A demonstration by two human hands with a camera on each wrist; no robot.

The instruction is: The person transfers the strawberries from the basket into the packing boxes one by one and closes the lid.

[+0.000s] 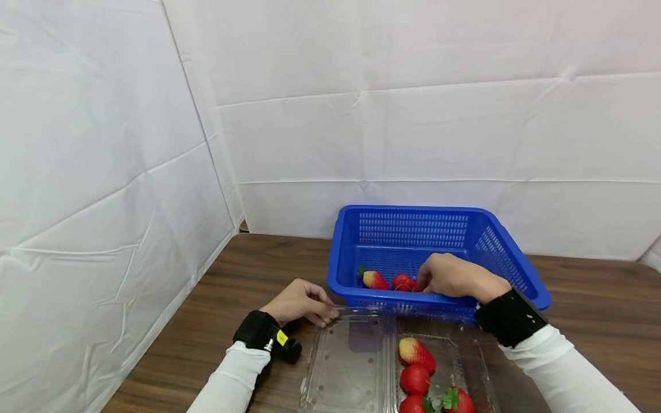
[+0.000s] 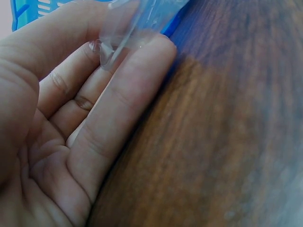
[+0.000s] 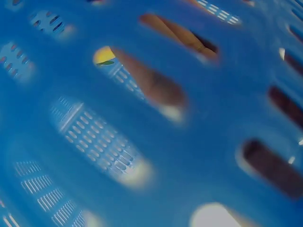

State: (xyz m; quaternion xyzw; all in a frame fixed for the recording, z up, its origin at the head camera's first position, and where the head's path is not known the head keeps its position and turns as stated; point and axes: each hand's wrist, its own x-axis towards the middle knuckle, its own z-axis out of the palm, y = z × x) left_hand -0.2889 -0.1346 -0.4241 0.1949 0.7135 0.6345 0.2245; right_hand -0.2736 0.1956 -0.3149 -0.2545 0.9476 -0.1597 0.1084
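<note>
My left hand pinches the far left corner of a clear plastic clamshell box between thumb and fingers. The pinched clear plastic shows up close in the left wrist view. My right hand reaches over the near rim into a blue basket, fingers pointing down at a red strawberry. The basket hides its fingertips, so its grip is unclear. Left of it lie another red strawberry and a pale-tipped strawberry. Through basket slots, the right wrist view shows a finger.
Several strawberries lie in the box's right half, among them a pale-topped strawberry and a leafy strawberry. The flat left half lies open on the wooden table. White cloth hangs behind and to the left.
</note>
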